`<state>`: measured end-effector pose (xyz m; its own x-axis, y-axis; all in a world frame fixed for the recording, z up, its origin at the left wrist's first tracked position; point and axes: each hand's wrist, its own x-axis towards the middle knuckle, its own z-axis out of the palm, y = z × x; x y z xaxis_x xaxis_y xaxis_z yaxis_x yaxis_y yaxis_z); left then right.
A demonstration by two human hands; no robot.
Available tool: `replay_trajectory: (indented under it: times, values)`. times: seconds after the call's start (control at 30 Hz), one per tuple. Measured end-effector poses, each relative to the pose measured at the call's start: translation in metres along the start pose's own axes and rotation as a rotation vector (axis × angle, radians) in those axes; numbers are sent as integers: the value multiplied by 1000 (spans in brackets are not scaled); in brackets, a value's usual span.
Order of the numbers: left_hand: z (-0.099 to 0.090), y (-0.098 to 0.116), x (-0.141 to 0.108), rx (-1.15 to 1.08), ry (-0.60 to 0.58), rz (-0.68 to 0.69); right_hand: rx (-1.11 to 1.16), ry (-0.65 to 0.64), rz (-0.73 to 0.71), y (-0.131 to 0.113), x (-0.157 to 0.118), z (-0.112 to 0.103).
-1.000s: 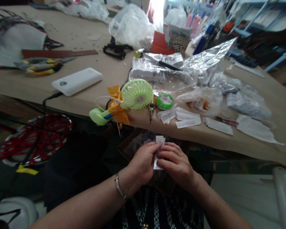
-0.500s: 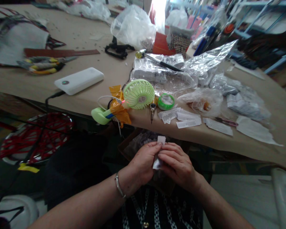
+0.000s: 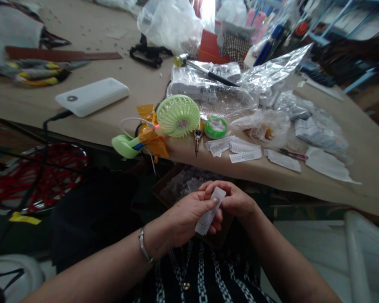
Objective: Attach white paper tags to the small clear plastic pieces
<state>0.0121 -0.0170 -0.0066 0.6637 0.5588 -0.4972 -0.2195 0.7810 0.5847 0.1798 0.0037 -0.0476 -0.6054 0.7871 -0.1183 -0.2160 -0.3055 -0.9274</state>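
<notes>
My left hand point(image 3: 185, 214) is closed on a narrow printed paper label point(image 3: 205, 218), its thumb pressed flat on the front. The label slants over my lap, dense small text facing up; whether it is a single one or a thin stack I cannot tell. Curled against the upper right edge of the label is my right hand point(image 3: 238, 201), thumb and fingertips pinched there and partly hidden. Below the table edge, just behind both hands, sits a box point(image 3: 164, 189) of small clear and whitish pieces. More printed labels point(image 3: 244, 155) lie along the table's front edge.
A green fan point(image 3: 178, 115) taped with orange tape stands at the table edge beside a pointed tool point(image 3: 197, 141) and a green round container point(image 3: 216, 127). Further off are a white power bank point(image 3: 93, 97), pliers point(image 3: 41, 73), a hammer point(image 3: 208, 71) and plastic bags point(image 3: 271, 126).
The label has turned so its printed side faces me and it tilts to the right. My right hand has shifted up behind its top end. The whole view has moved slightly.
</notes>
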Motion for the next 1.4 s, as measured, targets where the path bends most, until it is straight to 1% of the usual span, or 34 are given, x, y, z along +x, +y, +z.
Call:
replay_trajectory:
  times: [0.17,0.23,0.3,0.37,0.43,0.47,0.53,0.57,0.6,0.67,0.77,0.97,1.1,1.2,1.3,1.4]
  values:
    - [0,-3,2,3,49,9,49,14,-6,3,3,4]
    - [-1,-4,3,6,73,17,6,25,-1,3,3,6]
    - [-2,-4,3,3,101,45,-94,89,-26,1,2,8]
    - [-3,-3,3,-5,130,80,-281,216,-106,-3,-1,13]
    - [-5,-2,2,-15,145,109,-561,330,-221,-9,-3,19]
    - [-5,-1,2,-21,150,116,-715,364,-273,-11,-5,22]
    - [-5,0,1,-26,160,121,-981,389,-346,-15,-6,27]
    - [-5,1,1,-25,170,119,-1072,393,-368,-16,-6,29]
    - [-5,1,1,-20,179,118,-1134,396,-380,-16,-6,30]
    - [-5,1,1,-6,186,123,-1185,403,-384,-14,-5,32]
    - [-7,0,0,-5,193,132,-1121,424,-383,-10,-4,34]
    - [-12,1,-3,6,215,201,-745,517,-257,-6,3,36]
    - [-14,1,-4,19,236,199,-682,511,-212,-6,10,38]
    - [-17,1,-5,32,241,227,-536,522,-199,-10,17,40]
    - [-18,3,-5,40,268,237,-378,518,-133,-14,24,40]
    - [-18,6,-5,65,293,256,-341,502,-89,-15,30,38]
